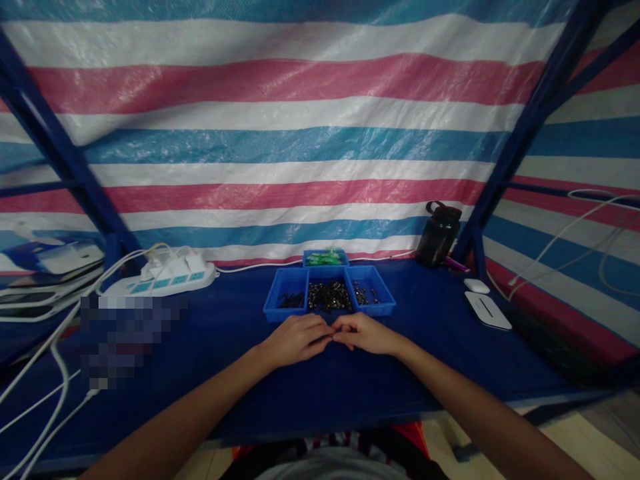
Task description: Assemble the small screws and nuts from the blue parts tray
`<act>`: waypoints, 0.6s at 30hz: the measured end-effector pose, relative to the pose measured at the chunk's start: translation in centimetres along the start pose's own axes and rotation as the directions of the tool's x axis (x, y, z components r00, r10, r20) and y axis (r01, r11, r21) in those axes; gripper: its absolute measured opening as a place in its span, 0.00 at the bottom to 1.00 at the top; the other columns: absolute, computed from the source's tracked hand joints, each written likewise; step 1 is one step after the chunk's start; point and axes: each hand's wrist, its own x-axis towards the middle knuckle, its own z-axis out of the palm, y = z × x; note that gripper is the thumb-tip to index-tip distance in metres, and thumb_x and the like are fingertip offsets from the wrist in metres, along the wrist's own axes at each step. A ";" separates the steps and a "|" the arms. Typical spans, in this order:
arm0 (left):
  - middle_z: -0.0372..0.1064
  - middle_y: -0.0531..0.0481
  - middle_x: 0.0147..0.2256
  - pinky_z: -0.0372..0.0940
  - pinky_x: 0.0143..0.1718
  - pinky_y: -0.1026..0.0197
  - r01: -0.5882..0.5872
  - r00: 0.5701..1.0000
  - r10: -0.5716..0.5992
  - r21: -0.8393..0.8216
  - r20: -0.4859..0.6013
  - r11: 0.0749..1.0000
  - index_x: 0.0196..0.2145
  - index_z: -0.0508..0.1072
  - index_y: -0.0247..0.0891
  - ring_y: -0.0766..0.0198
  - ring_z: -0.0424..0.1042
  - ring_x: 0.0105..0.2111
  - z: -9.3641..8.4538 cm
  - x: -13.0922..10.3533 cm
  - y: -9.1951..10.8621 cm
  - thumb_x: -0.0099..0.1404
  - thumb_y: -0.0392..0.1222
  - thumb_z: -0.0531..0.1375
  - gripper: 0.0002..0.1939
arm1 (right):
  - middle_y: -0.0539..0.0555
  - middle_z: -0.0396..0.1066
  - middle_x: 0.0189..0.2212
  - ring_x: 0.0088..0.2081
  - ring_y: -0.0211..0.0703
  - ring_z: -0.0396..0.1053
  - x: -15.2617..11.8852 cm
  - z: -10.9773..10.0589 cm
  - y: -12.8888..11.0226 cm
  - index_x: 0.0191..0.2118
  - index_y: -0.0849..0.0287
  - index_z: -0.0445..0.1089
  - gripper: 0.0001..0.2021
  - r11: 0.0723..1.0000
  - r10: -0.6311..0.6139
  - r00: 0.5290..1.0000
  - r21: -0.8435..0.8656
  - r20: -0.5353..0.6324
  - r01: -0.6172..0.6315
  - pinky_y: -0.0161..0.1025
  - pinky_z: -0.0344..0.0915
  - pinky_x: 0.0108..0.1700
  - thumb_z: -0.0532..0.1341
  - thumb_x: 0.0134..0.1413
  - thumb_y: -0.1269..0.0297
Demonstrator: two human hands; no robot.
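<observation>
My left hand (300, 339) and my right hand (364, 333) meet at the fingertips just in front of several blue bins. Both have their fingers pinched together, and anything between them is too small or hidden to make out. Right behind the hands, the middle bin holds a heap of small black and brass-coloured parts (330, 295). The left bin (271, 307) contains thin black pieces (291, 300). A few small metallic parts (364, 293) lie in the right bin (384, 301). Green pieces (326, 257) fill the back bin.
A white power strip (165, 283) with plugs and cables sits at the left. Toward the back right stands a black bottle (438, 235). A white flat device (487, 311) and a small white case (477, 286) lie right. Blue frame posts (520, 140) flank the striped sheet (300, 147).
</observation>
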 end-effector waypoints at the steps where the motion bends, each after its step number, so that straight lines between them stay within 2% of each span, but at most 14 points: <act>1: 0.71 0.48 0.39 0.64 0.37 0.66 0.003 1.000 -0.003 0.001 -0.006 1.000 0.44 0.71 0.38 0.65 0.71 0.38 0.0 0.0 0.0 0.70 0.40 0.50 0.11 | 0.45 0.65 0.19 0.21 0.33 0.58 0.0 0.0 0.0 0.40 0.63 0.69 0.15 1.000 -0.001 1.000 0.003 0.001 0.001 0.30 0.53 0.25 0.58 0.58 0.54; 18: 0.70 0.49 0.36 0.62 0.36 0.66 0.030 0.999 -0.030 0.000 0.035 1.000 0.41 0.70 0.37 0.65 0.70 0.36 0.0 0.0 -0.1 0.69 0.41 0.52 0.08 | 0.44 0.63 0.18 0.20 0.32 0.58 -0.1 0.1 -0.4 0.34 0.62 0.67 0.13 1.000 -0.013 0.999 -0.024 -0.037 0.012 0.30 0.52 0.23 0.58 0.58 0.55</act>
